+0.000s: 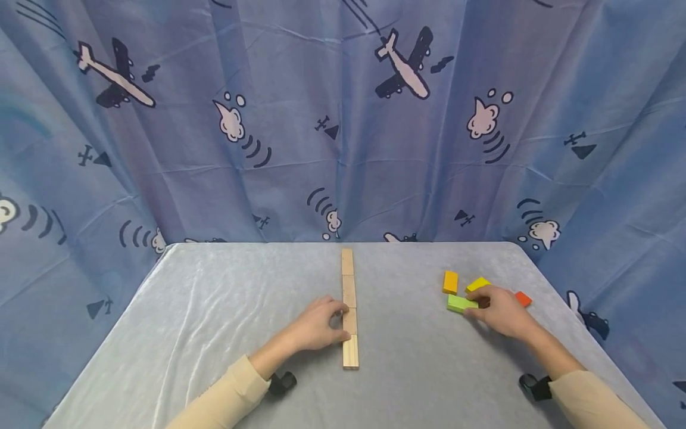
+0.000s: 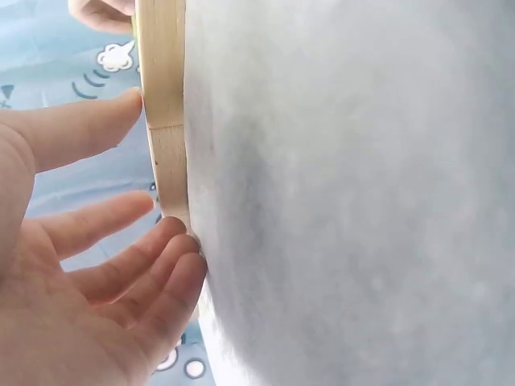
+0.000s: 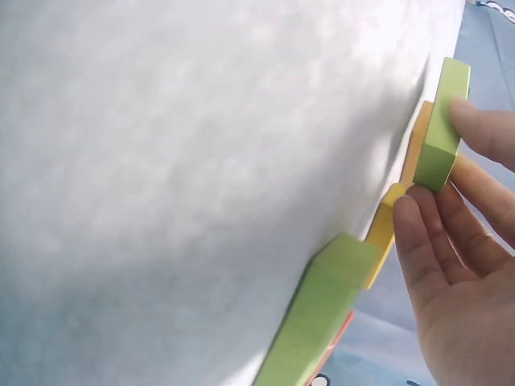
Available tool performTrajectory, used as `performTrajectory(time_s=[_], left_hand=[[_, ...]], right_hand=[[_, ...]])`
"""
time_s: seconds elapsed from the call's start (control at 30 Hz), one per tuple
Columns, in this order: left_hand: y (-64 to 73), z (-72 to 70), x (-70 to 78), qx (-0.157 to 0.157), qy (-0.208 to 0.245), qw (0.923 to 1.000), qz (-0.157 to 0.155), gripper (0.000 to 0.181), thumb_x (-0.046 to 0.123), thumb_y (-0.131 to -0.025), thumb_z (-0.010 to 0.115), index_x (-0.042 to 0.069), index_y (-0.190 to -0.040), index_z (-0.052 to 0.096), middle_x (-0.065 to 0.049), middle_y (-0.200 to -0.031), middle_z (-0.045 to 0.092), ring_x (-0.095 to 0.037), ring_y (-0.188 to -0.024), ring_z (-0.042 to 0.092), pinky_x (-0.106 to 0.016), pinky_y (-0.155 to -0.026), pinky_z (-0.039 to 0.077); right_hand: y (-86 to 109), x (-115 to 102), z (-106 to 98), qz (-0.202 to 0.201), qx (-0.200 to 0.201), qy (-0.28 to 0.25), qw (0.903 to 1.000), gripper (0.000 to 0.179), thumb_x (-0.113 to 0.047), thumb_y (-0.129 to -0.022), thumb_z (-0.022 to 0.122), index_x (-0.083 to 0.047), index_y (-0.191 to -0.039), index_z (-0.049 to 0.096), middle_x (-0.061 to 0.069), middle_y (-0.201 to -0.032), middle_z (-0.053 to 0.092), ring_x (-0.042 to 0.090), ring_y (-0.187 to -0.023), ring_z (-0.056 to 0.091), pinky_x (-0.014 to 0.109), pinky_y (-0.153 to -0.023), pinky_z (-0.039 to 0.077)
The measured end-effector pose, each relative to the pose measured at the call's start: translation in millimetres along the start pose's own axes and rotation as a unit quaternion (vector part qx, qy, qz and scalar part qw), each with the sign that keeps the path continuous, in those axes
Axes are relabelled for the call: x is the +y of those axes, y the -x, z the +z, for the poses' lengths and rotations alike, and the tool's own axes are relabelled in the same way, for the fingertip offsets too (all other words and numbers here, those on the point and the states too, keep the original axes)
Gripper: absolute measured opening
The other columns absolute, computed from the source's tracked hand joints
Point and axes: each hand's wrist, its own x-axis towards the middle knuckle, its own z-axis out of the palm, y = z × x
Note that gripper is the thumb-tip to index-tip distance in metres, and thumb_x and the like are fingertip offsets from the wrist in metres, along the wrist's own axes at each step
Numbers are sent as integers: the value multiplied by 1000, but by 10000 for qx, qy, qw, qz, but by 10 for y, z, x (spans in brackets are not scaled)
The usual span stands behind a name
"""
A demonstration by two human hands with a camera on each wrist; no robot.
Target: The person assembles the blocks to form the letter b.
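Observation:
A row of plain wooden blocks (image 1: 349, 292) runs end to end across the middle of the table. Beside its near half, my left hand (image 1: 318, 325) touches the row's left edge with thumb and fingertips, fingers loosely extended. Over at the right, my right hand (image 1: 504, 313) pinches one end of a light green block (image 1: 458, 303) between thumb and fingers. In the right wrist view this block (image 3: 444, 121) is tilted, overlapping an orange block (image 3: 416, 141) behind it. A second green block (image 3: 318, 314) lies nearer the wrist; in the head view the hand hides it.
Around the right hand lie an orange block (image 1: 451, 282), a yellow block (image 1: 478, 284) and a red block (image 1: 523, 299). A pale grey cloth covers the table (image 1: 214, 310). Behind its far edge hangs a blue curtain (image 1: 300, 179) with printed planes.

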Motion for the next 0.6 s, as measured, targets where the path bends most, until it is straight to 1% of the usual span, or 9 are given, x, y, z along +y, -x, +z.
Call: performTrajectory(time_s=[0.17, 0.33, 0.43, 0.6], left_hand=[[-9, 11, 1, 31, 109, 9999, 4, 52, 27, -85, 82, 4, -128, 66, -9, -122, 62, -27, -116, 58, -43, -99, 48], [-5, 12, 9, 73, 181, 9998, 40, 51, 25, -84, 84, 2, -126, 66, -9, -119, 62, -25, -112, 60, -41, -97, 49], [-7, 7, 13, 47, 206, 9998, 60, 52, 24, -85, 83, 1, -127, 65, -9, -119, 63, -25, -111, 60, -40, -96, 50], [-14, -11, 25, -65, 195, 9998, 4, 52, 25, -86, 82, 1, -129, 64, -10, -122, 62, -25, -113, 60, -40, -96, 50]], right_hand=[[8, -82, 11, -84, 107, -31, 9999, 43, -23, -87, 80, 5, -118, 70, 11, -104, 69, 24, -91, 61, 39, -77, 53], [22, -194, 49, -473, 357, -105, 9982, 36, -21, -85, 82, 2, -110, 73, 8, -100, 70, 23, -89, 63, 38, -75, 54], [14, -263, 77, -629, 503, -151, 9966, 33, -21, -85, 83, 0, -108, 74, 7, -100, 71, 22, -89, 65, 38, -76, 54], [-27, -392, 108, -645, 433, -343, 9964, 35, -21, -86, 81, 1, -112, 73, 9, -105, 71, 24, -93, 65, 41, -81, 55]])
